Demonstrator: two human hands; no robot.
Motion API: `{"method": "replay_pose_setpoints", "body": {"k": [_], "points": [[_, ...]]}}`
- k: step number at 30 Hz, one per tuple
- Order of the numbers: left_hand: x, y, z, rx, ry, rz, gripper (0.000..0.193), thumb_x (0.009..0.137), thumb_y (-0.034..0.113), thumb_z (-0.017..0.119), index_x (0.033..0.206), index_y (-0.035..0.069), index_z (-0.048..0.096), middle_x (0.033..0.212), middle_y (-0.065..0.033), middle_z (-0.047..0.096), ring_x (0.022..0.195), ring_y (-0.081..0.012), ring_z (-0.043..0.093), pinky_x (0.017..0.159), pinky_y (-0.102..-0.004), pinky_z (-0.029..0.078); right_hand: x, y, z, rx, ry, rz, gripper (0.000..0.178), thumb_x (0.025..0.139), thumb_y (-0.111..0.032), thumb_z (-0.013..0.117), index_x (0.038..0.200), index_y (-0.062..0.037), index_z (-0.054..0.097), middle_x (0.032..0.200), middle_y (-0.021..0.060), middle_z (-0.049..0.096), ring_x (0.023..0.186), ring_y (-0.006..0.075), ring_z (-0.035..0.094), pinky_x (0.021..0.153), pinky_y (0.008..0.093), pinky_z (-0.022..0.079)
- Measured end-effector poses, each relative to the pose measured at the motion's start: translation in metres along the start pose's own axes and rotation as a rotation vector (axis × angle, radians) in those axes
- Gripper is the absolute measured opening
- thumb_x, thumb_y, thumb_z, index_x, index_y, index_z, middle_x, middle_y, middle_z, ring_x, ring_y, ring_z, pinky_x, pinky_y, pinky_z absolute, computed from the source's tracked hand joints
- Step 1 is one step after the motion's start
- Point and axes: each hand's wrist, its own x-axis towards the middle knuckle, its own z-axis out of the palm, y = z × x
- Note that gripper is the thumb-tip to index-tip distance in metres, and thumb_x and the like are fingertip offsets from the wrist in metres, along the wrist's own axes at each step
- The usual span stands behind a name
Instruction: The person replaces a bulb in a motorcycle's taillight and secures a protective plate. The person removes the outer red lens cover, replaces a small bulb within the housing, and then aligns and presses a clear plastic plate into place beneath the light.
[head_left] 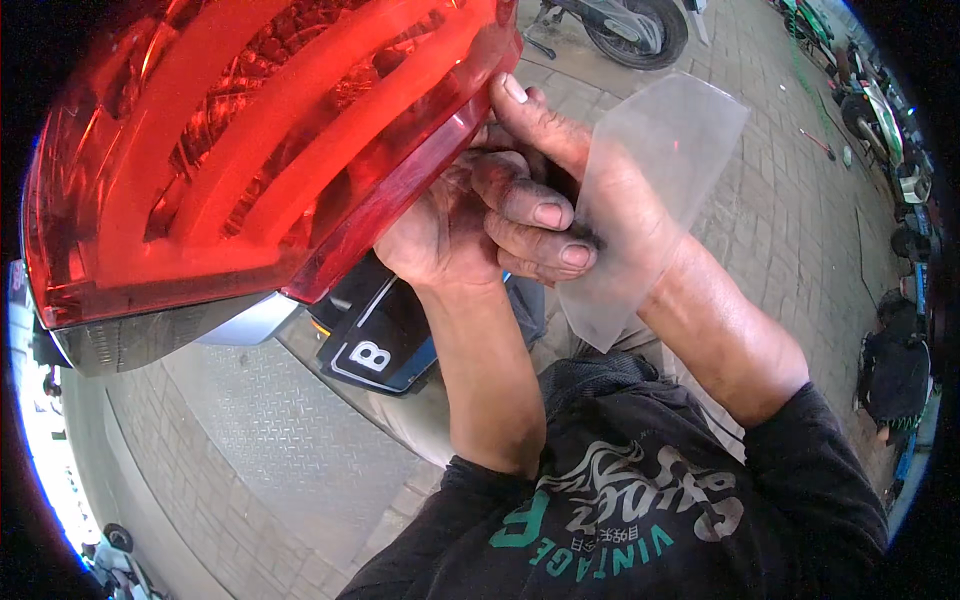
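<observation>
Along the edge of the red light (pixel 345 165), the left hand (pixel 465 222) is curled and the right hand (pixel 562 143) extends its thumb; what either grip pinches is hidden. A cloudy sheet (pixel 690 130) overlaps the right wrist; whether the light is fastened, I can't tell.

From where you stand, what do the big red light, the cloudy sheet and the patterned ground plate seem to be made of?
Red light: probably glossy plastic; it is translucent, with bright reflections and patterned insides showing through.
Cloudy sheet: likely thin, frosted plastic; skin behind it shows hazily.
Patterned ground plate: probably metal, judging by its grey, raised tread.
</observation>
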Motion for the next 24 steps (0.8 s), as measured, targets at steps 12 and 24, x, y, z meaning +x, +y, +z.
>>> {"method": "replay_pose_setpoints", "body": {"k": [12,24], "points": [[0.002,-0.002,-0.014,-0.137,-0.072,0.04,0.052,0.092,0.037,0.04,0.121,-0.006,0.042,0.102,-0.0241,0.057,0.067,-0.033,0.059,0.053,-0.037,0.051,-0.005,-0.007,0.003,-0.009,0.0,0.079,0.058,0.092,-0.051,0.037,0.046,-0.017,0.031,0.034,-0.0062,0.026,0.025,0.0053,0.023,0.03,0.02,0.017],[0.004,-0.001,-0.011,-0.489,-0.122,0.057,0.052,0.09,0.037,0.044,0.112,-0.009,0.049,0.102,-0.0285,0.057,0.082,-0.0413,0.057,0.071,-0.0487,0.052,-0.004,-0.006,0.003,0.043,0.003,0.078,0.059,0.092,-0.052,0.037,0.044,-0.0175,0.029,0.034,-0.0065,0.026,0.025,0.0053,0.025,0.029,0.0193,0.018]]}}
